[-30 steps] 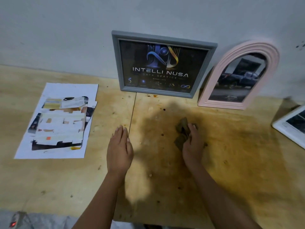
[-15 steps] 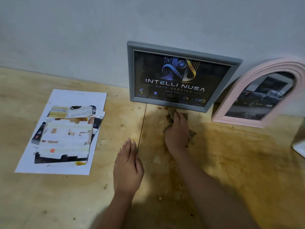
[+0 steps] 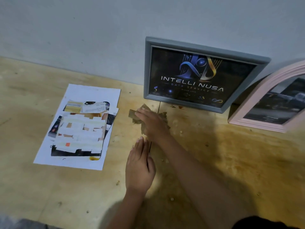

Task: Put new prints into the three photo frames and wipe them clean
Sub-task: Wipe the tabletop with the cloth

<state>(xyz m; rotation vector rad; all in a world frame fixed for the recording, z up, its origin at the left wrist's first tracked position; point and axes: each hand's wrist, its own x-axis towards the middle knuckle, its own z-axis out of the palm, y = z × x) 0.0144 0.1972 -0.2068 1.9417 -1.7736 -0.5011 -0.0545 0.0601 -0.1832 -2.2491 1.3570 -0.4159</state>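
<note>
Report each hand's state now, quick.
Left hand: open, flat on the worn plywood tabletop, holding nothing.
Right hand: open, fingers stretched out, pressing the crumpled brown cloth onto the tabletop.

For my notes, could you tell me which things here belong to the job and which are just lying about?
Job: grey frame, pink arched frame, brown cloth under the right hand, stack of printed sheets.
Lying about: crumbs on the wooden table.
</note>
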